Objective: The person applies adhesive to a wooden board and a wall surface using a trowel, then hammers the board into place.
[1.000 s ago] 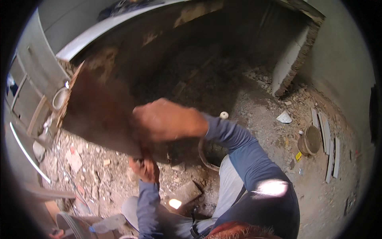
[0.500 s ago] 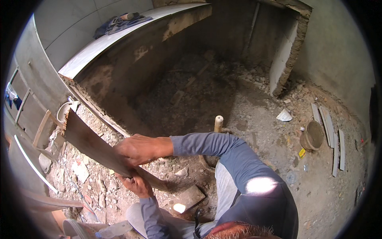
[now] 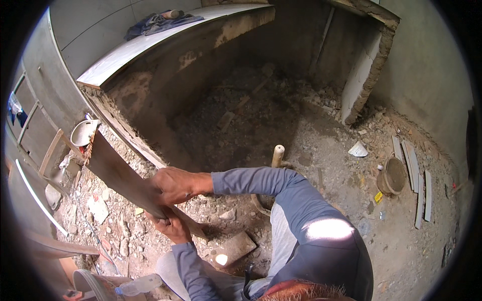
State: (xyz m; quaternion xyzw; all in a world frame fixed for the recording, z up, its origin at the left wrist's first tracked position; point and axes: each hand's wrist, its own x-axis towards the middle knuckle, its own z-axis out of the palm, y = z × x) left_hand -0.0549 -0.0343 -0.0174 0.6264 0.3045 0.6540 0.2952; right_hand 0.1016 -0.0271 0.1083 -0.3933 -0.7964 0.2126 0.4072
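Note:
A long brown wooden board (image 3: 120, 168) runs slantwise across the left side, its upper end ragged and splintered, its lower end near the rubble. My right hand (image 3: 175, 185) is closed at the board's right edge, about midway along it. Just below, my left hand (image 3: 170, 226) wraps round the board's edge, with the fingers partly hidden by the wood. Whether a small item sits inside my right fist cannot be made out. A flat stone-like block (image 3: 236, 249) lies on the ground beside my left forearm.
Rubble (image 3: 113, 231) covers the ground. A pale-topped counter (image 3: 115, 65) stands at the far left, with cloths (image 3: 160, 24) on it. A capped pipe (image 3: 277, 155) rises ahead. At right lie a round bowl (image 3: 392, 176) and pale strips (image 3: 411, 163). A bucket (image 3: 88, 283) and clear bottle (image 3: 139, 286) are near left.
The view has shifted slightly. Both hands keep their hold on the board, its splintered end now a little further right, and more of the bucket and bottle shows at the near left.

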